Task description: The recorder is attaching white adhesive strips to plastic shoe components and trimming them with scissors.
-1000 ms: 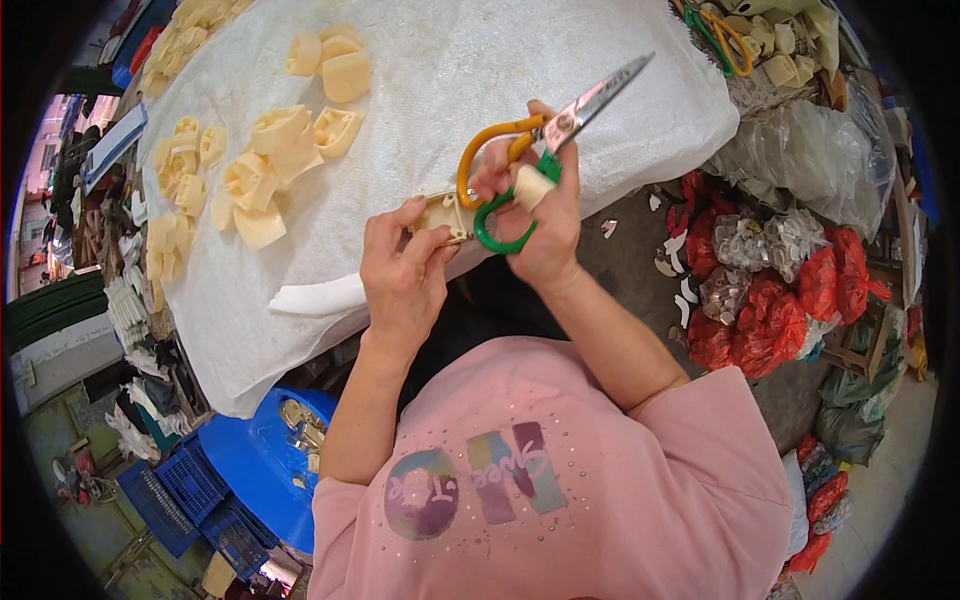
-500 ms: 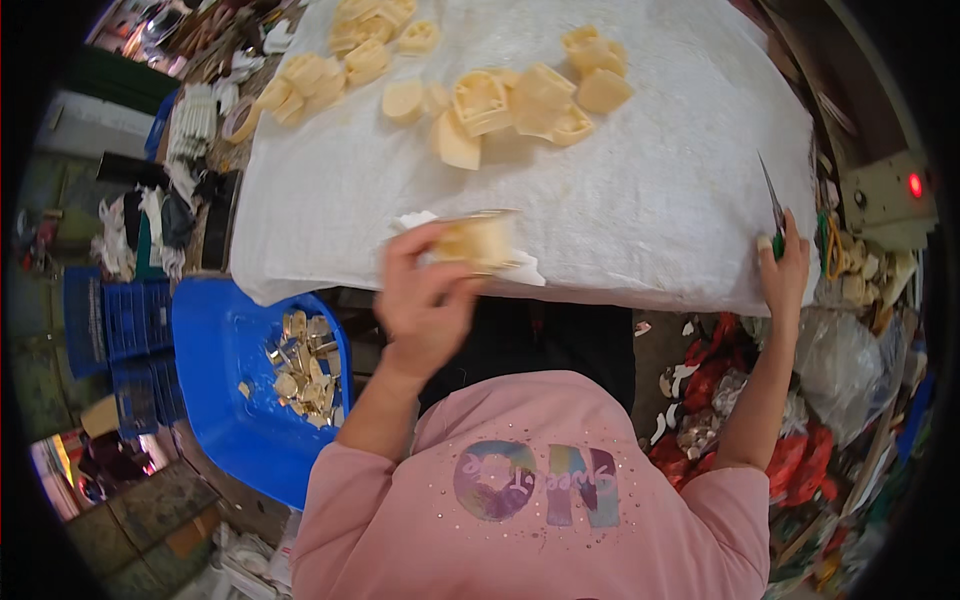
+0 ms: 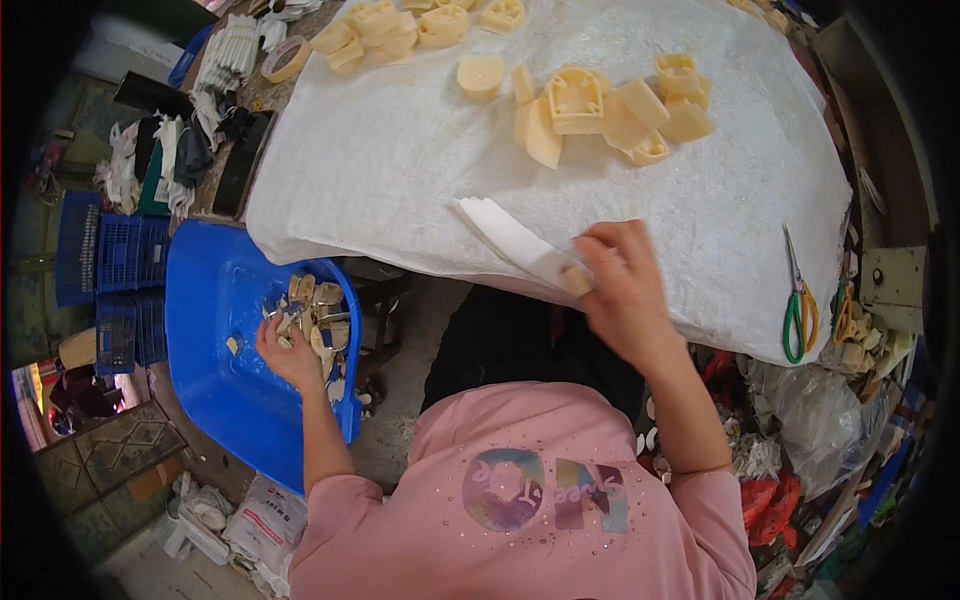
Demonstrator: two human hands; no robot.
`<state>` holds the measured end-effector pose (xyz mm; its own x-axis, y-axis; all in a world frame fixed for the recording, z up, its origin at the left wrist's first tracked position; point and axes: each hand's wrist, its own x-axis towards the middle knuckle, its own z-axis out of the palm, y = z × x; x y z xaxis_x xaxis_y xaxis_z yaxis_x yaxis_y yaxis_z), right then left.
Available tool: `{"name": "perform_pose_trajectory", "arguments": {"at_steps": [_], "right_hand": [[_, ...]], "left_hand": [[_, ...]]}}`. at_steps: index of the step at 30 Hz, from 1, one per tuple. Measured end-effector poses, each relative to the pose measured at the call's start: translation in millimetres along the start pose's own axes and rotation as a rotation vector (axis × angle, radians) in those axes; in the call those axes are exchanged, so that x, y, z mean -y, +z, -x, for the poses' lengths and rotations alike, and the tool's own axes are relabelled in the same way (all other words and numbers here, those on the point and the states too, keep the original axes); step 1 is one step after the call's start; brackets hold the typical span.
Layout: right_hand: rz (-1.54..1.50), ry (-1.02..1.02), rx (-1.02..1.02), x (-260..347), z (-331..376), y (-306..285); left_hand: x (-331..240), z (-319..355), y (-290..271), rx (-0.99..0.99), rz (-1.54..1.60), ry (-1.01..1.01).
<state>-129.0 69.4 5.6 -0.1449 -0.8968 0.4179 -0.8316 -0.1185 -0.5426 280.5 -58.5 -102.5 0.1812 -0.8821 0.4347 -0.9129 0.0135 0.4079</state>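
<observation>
My left hand (image 3: 290, 357) is low inside the blue plastic tub (image 3: 205, 400), over a heap of small cream and metallic pieces (image 3: 322, 315). Its fingers look spread, with no piece clearly held. At the near edge of the cloth-covered table, my right hand (image 3: 625, 290) is closed on the end of some thin white strips (image 3: 515, 238), slightly blurred. A tan covering shows at the thumb tip. Scissors (image 3: 797, 310) with green and yellow handles lie on the cloth's right edge, blades pointing away.
Pale yellow moulded parts (image 3: 576, 100) cluster on the white cloth (image 3: 400, 170), with more (image 3: 385, 30) at the far left. Blue crates (image 3: 130, 250) stand left of the tub. A clear plastic bag (image 3: 825, 410) and red bags (image 3: 770, 505) sit at the lower right.
My left hand has gone from the table down into the tub, no longer holding the cream piece. My right hand has let go of the scissors and moved left onto the white strips.
</observation>
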Motion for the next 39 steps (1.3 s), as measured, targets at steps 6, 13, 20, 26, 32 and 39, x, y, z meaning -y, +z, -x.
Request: {"name": "perform_pose_trajectory", "arguments": {"at_steps": [6, 13, 20, 26, 32, 39], "right_hand": [[0.227, -0.067, 0.216, 23.2, -18.1, 31.5], [0.172, -0.057, 0.344, 26.9, -31.3, 18.1], [-0.212, 0.115, 0.148, -3.0, -27.4, 21.3], [0.053, 0.056, -0.307, -8.7, -27.6, -28.9], [0.34, -0.206, -0.232, 7.1, -14.1, -33.6], [0.049, -0.036, -0.09, -20.2, -21.2, -42.0]], "left_hand": [[-154.3, -2.9, -8.6, 0.134, 0.505, 0.334], [-224.5, 13.8, -5.1, 0.291, 0.817, 0.757], [-245.1, 34.4, 17.5, 0.375, 0.705, 0.939], [-253.7, 35.2, 11.0, 0.397, 0.649, 0.896], [-291.7, 44.5, -24.2, 0.962, 1.119, 0.525], [-311.6, 43.9, -6.6, 1.162, 1.578, -0.294]]}}
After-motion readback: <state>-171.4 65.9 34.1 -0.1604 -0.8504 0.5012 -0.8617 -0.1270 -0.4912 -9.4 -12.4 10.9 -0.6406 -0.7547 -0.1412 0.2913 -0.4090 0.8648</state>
